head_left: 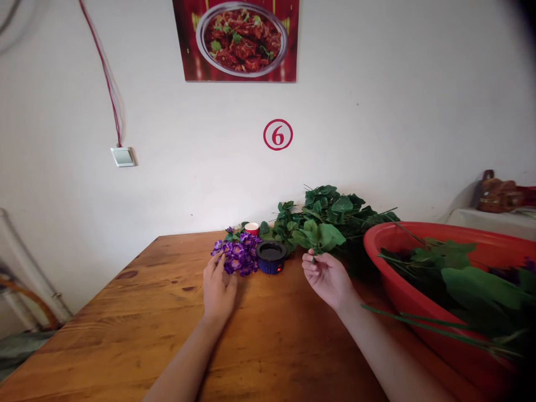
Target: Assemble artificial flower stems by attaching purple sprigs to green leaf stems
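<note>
A person's two bare hands work at a wooden surface [125, 312] set against a white wall. The left hand [218, 287] lies flat and released, palm down, its fingertips touching a cluster of purple flowers [237, 254] that rests just left of a small dark blue pot [271, 257]. The right hand [327, 277], just right of the pot, is curled palm up, its fingers pinching the stem of a green leafy sprig [320, 237] that stands up from the grasp. Behind the pot lies a heap of green foliage [335, 209] against the wall, and a small red-and-white cup [252, 228] sits behind the pot to its left, just beside the flowers. Well to the right of the pot, a large red basin [402, 285] holds more leaves and long stems, some hanging over its rim. On the wall above the pot are a red circled number 6 [278, 134] and a poster of a food dish [239, 39].
</note>
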The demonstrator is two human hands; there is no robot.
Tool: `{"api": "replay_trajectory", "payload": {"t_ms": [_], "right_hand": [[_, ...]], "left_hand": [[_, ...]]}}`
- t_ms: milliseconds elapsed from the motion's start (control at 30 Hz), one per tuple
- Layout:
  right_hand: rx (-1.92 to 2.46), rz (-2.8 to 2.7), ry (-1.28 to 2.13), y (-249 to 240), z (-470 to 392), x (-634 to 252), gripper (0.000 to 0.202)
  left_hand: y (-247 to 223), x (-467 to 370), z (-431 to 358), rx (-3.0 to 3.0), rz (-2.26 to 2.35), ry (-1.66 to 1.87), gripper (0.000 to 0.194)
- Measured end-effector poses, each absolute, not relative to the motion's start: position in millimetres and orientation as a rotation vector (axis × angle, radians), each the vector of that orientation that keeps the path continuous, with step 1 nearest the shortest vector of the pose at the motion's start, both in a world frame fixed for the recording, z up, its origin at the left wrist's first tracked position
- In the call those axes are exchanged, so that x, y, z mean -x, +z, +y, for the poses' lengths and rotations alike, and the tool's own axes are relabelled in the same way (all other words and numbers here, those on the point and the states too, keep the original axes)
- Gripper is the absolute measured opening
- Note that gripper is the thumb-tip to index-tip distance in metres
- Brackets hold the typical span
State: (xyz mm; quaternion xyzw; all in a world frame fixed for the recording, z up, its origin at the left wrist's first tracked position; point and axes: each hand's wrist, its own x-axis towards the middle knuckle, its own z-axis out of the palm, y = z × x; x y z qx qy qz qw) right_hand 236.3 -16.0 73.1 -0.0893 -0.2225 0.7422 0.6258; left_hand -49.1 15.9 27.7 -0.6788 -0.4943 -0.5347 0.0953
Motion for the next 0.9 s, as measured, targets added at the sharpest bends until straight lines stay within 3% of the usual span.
{"api": "replay_trajectory", "payload": {"t_ms": [533, 733, 900], "right_hand": [[0.036, -0.836, 1.756, 88.4, -40.1, -229.6, 0.008], [0.074, -1.361, 1.766, 83.1, -46.0, -220.6, 0.013], [0.470, -1.897, 1.598, 73.4, -56.3, -201.4, 0.019]], "left_hand": [[26.6, 49.7, 17.0, 1.995, -1.469, -1.554, 0.049], [25.4, 47.9, 14.9, 2.010, -1.441, -1.603, 0.049], [28.9, 43.4, 10.8, 2.024, -1.405, -1.663, 0.048]]}}
